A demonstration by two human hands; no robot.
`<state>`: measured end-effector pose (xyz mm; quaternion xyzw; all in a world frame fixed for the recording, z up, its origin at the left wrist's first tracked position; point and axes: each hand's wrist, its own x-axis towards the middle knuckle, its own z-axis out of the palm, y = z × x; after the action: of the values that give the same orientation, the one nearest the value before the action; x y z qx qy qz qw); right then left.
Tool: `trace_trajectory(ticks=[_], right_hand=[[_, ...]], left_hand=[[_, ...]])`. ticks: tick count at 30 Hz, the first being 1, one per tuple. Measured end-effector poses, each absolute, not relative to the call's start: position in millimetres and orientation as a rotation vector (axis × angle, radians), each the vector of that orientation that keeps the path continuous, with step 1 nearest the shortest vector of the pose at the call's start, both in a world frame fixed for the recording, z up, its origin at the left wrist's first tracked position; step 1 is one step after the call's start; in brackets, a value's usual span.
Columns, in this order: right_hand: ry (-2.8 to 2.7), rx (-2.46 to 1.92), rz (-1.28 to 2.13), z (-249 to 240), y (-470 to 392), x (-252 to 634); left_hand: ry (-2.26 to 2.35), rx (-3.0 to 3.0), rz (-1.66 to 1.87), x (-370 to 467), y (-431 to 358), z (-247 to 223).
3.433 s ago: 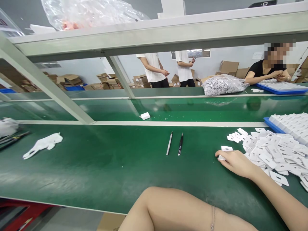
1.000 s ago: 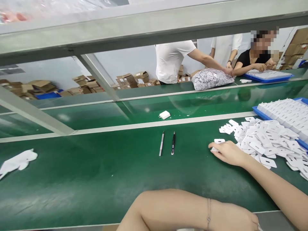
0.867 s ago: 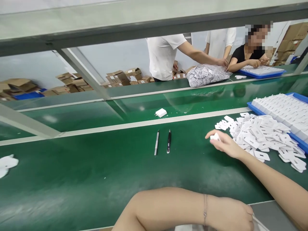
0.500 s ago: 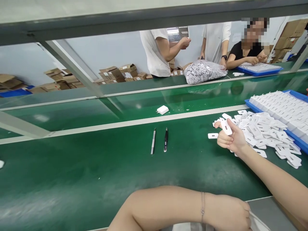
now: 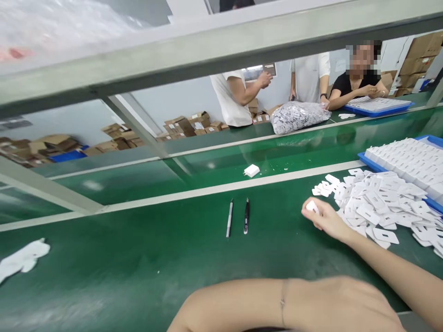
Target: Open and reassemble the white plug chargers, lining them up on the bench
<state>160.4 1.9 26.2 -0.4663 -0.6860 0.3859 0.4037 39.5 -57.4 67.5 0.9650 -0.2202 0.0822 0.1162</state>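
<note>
The green worktop [image 5: 121, 258] before me runs beneath a shelf beam [image 5: 207, 53]; cartons [image 5: 180, 127] stand beyond. Right hand [image 5: 321, 219]: grasps a white plate [image 5: 312, 207] beside the slotted-plate pile [image 5: 382, 200]. Left hand [image 5: 349, 302] (bracelet [image 5: 283, 302] at wrist): crosses low, fingers hidden; I cannot tell its grip.

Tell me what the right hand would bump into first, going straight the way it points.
Probably the pale strip along the green table, with the white plug just beyond, but how high the right hand sits is unclear.

The right hand [image 5: 323, 218] holds a white piece [image 5: 312, 207].
</note>
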Motion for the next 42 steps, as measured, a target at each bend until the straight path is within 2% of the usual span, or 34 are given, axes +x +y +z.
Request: trace_trajectory(ticks=[3, 6, 8, 12, 16, 21, 27, 31, 36, 42], right_hand=[[-2.109, -1.061, 0.644, 16.4, -4.7, 151.0], [-2.299, -0.961, 0.504, 12.1, -7.1, 144.7], [-2.422, -0.981, 0.417, 14.7, -7.1, 143.3], [-2.473, -1.017, 0.470, 26.4, -8.5, 147.6], [-2.380, -0.955, 0.588, 30.6, -11.4, 151.3], [-2.267, -0.971, 0.738, 26.8, -12.8, 151.2], [-2.054, -1.009, 0.794, 16.0, -6.5, 154.1], [-1.907, -1.067, 0.782, 10.7, 0.2, 155.6], [-1.797, -1.165, 0.820, 17.5, -3.3, 159.5], [-1.826, -1.128, 0.826, 22.6, -10.6, 153.0]], left_hand=[[-0.076, 2.994, 0.519, 19.1, -2.9, 117.1], [1.054, 2.935, 0.734, -2.1, 80.3, 134.1], [1.672, 2.673, 0.561, -15.5, 134.4, 123.6], [1.976, 2.353, 0.462, -36.2, 200.0, 78.6], [2.001, 2.202, 0.557, -42.4, 218.3, 48.1], [1.774, 2.207, 0.888, -37.0, 205.5, 48.1], [1.334, 2.210, 1.122, -45.2, 97.0, 44.2], [0.918, 2.127, 1.404, -47.9, 28.4, 34.4], [0.906, 2.071, 1.624, -42.1, 9.7, 7.4], [0.929, 2.244, 1.595, -37.8, 12.3, -7.9]])
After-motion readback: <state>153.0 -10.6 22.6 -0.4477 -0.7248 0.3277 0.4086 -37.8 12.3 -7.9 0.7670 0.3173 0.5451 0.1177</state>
